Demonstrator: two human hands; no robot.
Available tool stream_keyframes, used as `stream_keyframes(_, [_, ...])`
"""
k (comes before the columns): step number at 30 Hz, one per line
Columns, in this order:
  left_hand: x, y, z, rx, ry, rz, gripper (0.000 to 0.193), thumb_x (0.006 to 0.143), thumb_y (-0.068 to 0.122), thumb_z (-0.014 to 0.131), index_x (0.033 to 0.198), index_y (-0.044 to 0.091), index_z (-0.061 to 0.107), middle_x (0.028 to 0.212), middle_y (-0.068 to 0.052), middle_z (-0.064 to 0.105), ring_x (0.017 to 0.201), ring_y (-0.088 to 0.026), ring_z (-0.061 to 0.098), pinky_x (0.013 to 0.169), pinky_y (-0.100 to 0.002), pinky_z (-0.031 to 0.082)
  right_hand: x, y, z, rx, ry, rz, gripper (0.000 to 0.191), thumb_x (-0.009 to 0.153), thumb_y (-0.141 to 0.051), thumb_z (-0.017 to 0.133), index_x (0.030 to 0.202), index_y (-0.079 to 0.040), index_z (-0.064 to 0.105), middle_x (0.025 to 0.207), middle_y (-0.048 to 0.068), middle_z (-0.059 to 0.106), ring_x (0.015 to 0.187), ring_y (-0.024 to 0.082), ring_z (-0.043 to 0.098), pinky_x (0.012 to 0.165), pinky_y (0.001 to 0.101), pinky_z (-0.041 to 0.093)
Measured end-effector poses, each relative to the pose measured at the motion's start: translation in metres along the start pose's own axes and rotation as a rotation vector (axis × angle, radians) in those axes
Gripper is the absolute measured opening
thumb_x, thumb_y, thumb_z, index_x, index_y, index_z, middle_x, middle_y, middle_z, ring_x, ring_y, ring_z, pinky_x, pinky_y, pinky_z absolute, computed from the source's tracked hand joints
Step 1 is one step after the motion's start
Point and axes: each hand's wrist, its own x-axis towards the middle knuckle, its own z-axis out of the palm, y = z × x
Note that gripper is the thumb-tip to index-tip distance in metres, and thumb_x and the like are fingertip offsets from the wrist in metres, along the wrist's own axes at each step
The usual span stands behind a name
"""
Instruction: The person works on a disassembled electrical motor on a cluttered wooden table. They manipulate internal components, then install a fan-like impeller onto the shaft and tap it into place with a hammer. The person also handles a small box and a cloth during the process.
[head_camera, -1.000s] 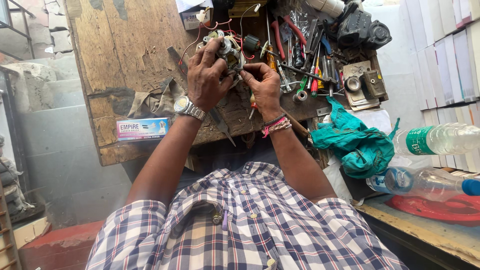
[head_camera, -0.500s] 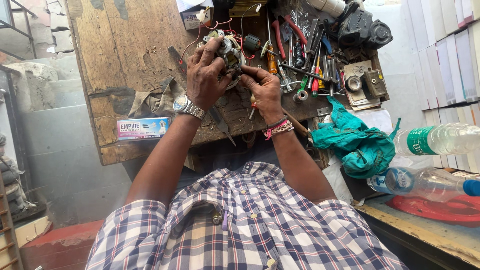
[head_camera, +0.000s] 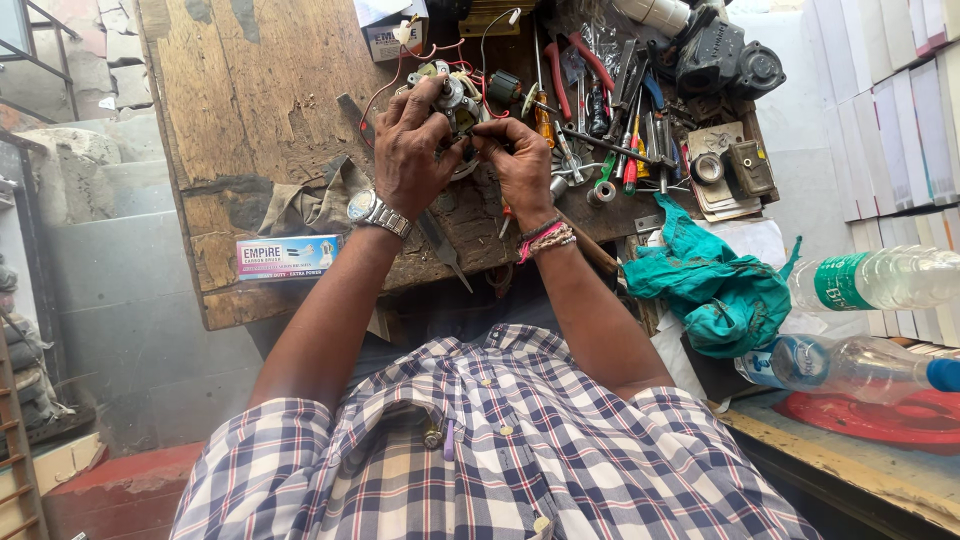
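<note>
Wood, scarred and stained, makes up the worktop (head_camera: 250, 120), standing against pale grey walls. At twelve o'clock the left hand (head_camera: 412, 150) has its grip clamped around a small metal motor part (head_camera: 455, 95) trailing red wires, held just above the boards. The right hand (head_camera: 520, 165) touches it from three o'clock, fingertips pinched together on its edge. Screwdrivers and pliers (head_camera: 610, 120) crowd the worktop at two o'clock. A crumpled teal cloth (head_camera: 715, 290) and two plastic bottles (head_camera: 870, 320) lie at four o'clock.

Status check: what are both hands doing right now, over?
Left hand grips small motor assembly. Right hand pinches at its side. Red wires trail off; tool pile beside, not blocking.
</note>
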Motion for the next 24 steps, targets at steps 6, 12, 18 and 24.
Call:
stream_keyframes(6, [0.0, 0.001, -0.001, 0.033, 0.012, 0.015, 0.024, 0.084, 0.022, 0.086, 0.085, 0.01, 0.066, 0.153, -0.008, 0.052, 0.137, -0.028, 0.05, 0.105, -0.048, 0.042, 0.0, 0.0, -0.003, 0.071, -0.033, 0.012, 0.015, 0.095, 0.002, 0.072, 0.108, -0.003, 0.076, 0.099, 0.006, 0.076, 0.087, 0.011, 0.072, 0.079, 0.0248, 0.064])
stream_keyframes(12, [0.0, 0.001, -0.001, 0.035, 0.019, 0.021, 0.023, 0.086, 0.022, 0.086, 0.086, 0.01, 0.067, 0.152, -0.008, 0.054, 0.136, -0.027, 0.05, 0.104, -0.047, 0.042, 0.002, 0.001, -0.002, -0.019, -0.017, -0.081, 0.012, 0.093, 0.003, 0.073, 0.103, -0.002, 0.074, 0.098, 0.004, 0.074, 0.091, 0.01, 0.071, 0.083, 0.0238, 0.063])
stream_keyframes(18, [0.0, -0.002, 0.0, 0.032, 0.01, 0.027, 0.022, 0.085, 0.023, 0.087, 0.086, 0.011, 0.069, 0.153, -0.008, 0.054, 0.136, -0.027, 0.05, 0.103, -0.047, 0.043, 0.006, 0.01, 0.0, 0.134, -0.022, -0.041, 0.012, 0.093, 0.003, 0.074, 0.103, -0.004, 0.074, 0.096, 0.004, 0.074, 0.088, 0.01, 0.07, 0.08, 0.023, 0.061])
stream_keyframes(24, [0.0, -0.012, -0.008, -0.082, -0.122, 0.032, 0.027, 0.08, 0.024, 0.089, 0.087, 0.009, 0.068, 0.158, -0.014, 0.047, 0.144, -0.036, 0.042, 0.113, -0.051, 0.04, 0.01, 0.014, -0.005, 0.109, -0.058, -0.058, 0.014, 0.09, -0.002, 0.08, 0.102, -0.006, 0.072, 0.095, 0.003, 0.073, 0.088, 0.009, 0.069, 0.079, 0.0244, 0.062])
